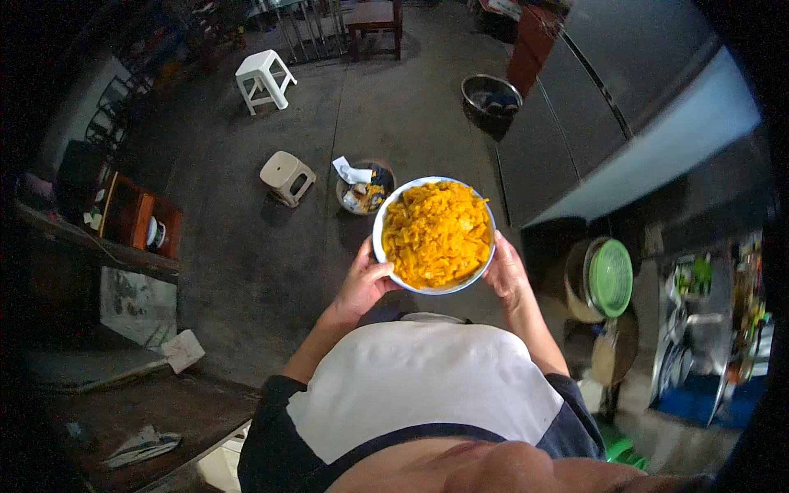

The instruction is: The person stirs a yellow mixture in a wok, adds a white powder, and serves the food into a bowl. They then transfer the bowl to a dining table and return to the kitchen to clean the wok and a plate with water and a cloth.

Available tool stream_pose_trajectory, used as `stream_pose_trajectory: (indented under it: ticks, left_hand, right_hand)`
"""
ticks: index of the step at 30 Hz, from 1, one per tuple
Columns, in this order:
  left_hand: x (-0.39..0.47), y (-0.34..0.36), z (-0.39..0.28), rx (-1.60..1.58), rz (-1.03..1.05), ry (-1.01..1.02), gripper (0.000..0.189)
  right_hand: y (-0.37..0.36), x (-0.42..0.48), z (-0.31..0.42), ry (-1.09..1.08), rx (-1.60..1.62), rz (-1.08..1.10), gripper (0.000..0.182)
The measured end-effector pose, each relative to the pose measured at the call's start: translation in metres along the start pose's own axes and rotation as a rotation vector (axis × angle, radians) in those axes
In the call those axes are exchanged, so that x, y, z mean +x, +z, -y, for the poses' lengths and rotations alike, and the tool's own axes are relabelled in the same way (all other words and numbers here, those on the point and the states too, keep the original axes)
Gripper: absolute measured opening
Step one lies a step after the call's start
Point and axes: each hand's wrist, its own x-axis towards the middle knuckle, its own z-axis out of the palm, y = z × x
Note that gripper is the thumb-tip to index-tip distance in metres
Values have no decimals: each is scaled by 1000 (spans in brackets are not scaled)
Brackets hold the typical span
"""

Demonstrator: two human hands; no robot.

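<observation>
A white bowl with a blue rim (380, 217) is held level in front of my chest, above the floor. Heaped inside it is a mound of orange-yellow food (436, 234) that looks like cooked pumpkin; a piece pokes out at the upper right edge. My left hand (365, 277) grips the bowl's lower left side, the thumb lying on the rim. On the opposite side, my right hand (508, 266) supports the bowl with its thumb along the outer wall. The fingers beneath the bowl are mostly hidden.
Beyond the bowl stands a waste bin (389, 167) with scraps and paper. A beige stool (287, 172) and a white stool (262, 69) are to the left. A metal basin (466, 98) sits ahead right by dark cabinets (548, 142). Green basket (611, 277) and steel sink (703, 336) lie right.
</observation>
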Motion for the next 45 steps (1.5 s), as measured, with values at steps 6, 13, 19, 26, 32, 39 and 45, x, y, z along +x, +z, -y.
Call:
stream_pose_trajectory:
  ticks: [6, 13, 19, 26, 32, 39, 45]
  left_hand:
    - [206, -32, -86, -16, -2, 27, 63]
    - [405, -67, -180, 28, 78, -38, 63]
    - [591, -77, -215, 27, 77, -170, 69]
    - [809, -95, -291, -17, -38, -14, 70]
    - [914, -119, -392, -33, -193, 115, 64]
    - [1011, -236, -485, -121, -355, 303, 61]
    - [1099, -349, -604, -116, -395, 349, 59]
  right_hand:
    - [6, 231, 76, 47, 30, 93, 42]
    - [21, 413, 135, 9, 49, 45, 56]
    - [-3, 568, 212, -21, -80, -113, 51]
    - [18, 819, 326, -42, -16, 133, 49]
    - [40, 1028, 361, 267, 78, 459, 43]
    - [176, 1223, 335, 370, -82, 437, 45]
    - [274, 1378, 297, 412, -136, 384, 60]
